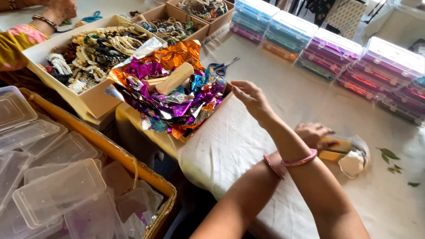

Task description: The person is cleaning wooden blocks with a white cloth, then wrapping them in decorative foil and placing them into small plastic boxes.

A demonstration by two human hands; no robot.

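Crossed arms over white cloth (230, 146). Right hand (250, 95) — fingers pinched together at edge of box of crumpled foil sheets (177, 95), nr scissors (223, 67). Left hand (312, 132) closed around yellow wooden block (336, 148) w/ white paper, lying on cloth at right.

Stacked clear lidded boxes (330, 53) with coloured contents line the far edge; empty clear boxes (53, 186) fill a basket (161, 208) at left

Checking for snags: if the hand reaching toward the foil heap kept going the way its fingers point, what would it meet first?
Most likely the heap of crinkled foil sheets; the right hand points left, fingertips almost at its edge. The scissors lie just above that line.
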